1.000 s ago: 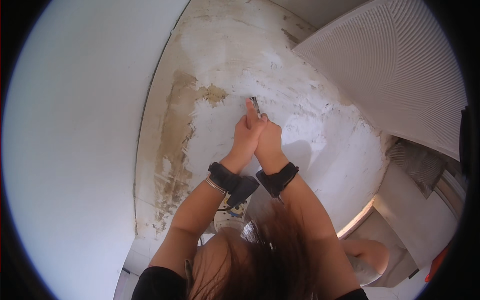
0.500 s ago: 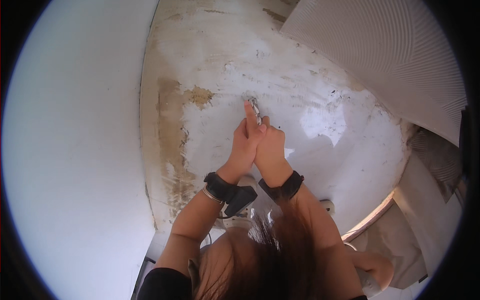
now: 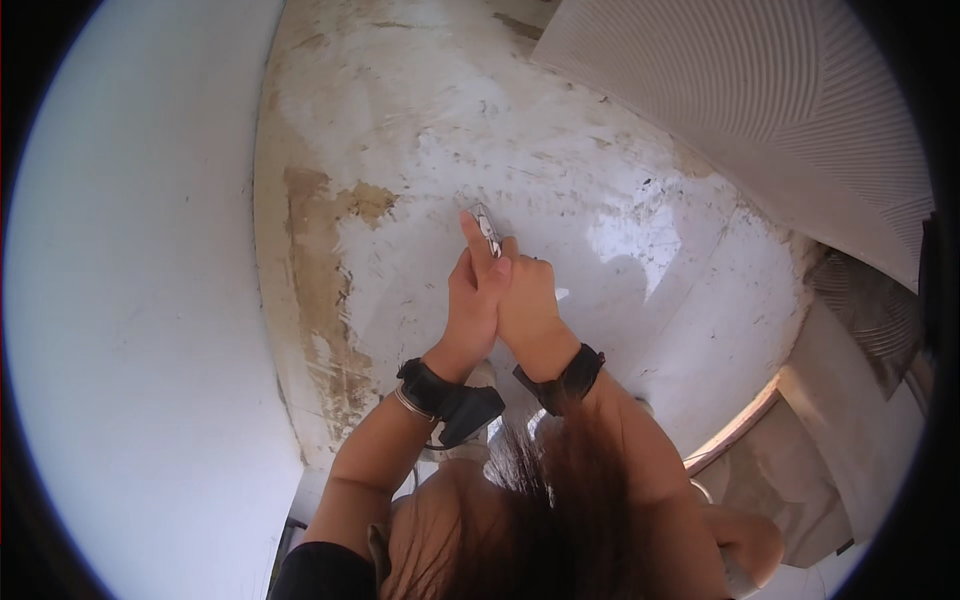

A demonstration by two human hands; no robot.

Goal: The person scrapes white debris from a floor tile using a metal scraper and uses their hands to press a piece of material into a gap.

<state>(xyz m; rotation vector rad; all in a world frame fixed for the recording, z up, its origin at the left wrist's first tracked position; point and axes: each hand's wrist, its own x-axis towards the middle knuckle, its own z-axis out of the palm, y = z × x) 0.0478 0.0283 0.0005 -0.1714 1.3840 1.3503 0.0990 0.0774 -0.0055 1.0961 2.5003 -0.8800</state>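
My left hand [image 3: 467, 305] and my right hand [image 3: 530, 310] are clasped around a slim metal tool [image 3: 488, 227], whose tip rests on or just over a white, patchy surface [image 3: 400, 130] with tan stains. My left index finger lies along the tool's side, and my other fingers overlap those of my right hand, partly hiding the handle. Black straps with devices circle both wrists. My hair covers the lower middle of the view, between my forearms.
A plain white panel or wall [image 3: 140, 300] borders the left side. A large board with combed ridges [image 3: 740, 80] spans the upper right, with a darker ridged piece [image 3: 865, 320] below it. Pale boards [image 3: 840, 390] lie at the lower right.
My clasped hands and the tool have shifted slightly left and down in the picture over the last second, and the view has shifted a little. Both hands keep their grip.
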